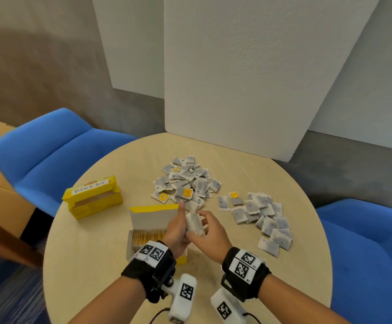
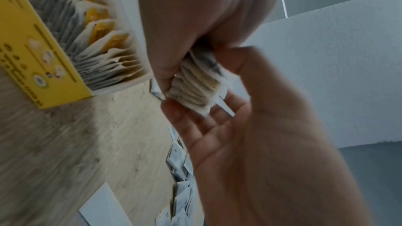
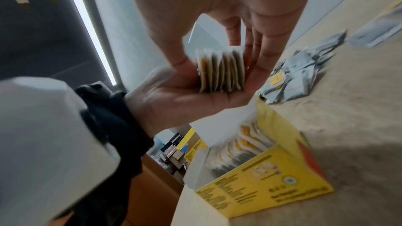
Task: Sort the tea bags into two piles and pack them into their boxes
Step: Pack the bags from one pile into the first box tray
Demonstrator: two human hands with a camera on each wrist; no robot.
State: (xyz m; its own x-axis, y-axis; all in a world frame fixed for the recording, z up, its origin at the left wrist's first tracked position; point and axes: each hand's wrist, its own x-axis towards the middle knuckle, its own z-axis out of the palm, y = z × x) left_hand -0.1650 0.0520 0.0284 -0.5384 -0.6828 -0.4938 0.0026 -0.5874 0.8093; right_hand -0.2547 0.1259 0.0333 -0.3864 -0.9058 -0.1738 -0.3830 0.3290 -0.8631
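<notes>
Head view shows both hands meeting over the round table (image 1: 92, 260), just past the near open box (image 1: 143, 237). The left hand (image 1: 175, 230) has its thumb up and its fingers curled round a small stack of tea bags (image 1: 194, 223), held on edge. The right hand (image 1: 210, 232) cups the same stack from the other side, fingers bent against it.

In the left wrist view the stack (image 2: 196, 82) sits pinched between the two hands, bag edges fanned slightly. The right wrist view shows yellow tags among the held bags (image 3: 222, 70).

The near box stands with its lid raised and a row of yellow-tagged bags filed inside. A second yellow box (image 1: 92, 197), labelled "Black Tea" by hand, sits open farther left on the table. Beyond the hands lies a loose heap of tea bags (image 1: 185, 181), a few showing yellow tags. To the right, a flatter spread of tea bags (image 1: 260, 213) covers the table. Blue chairs (image 1: 57, 146) stand around, and white foam boards (image 1: 248, 73) lean behind.
</notes>
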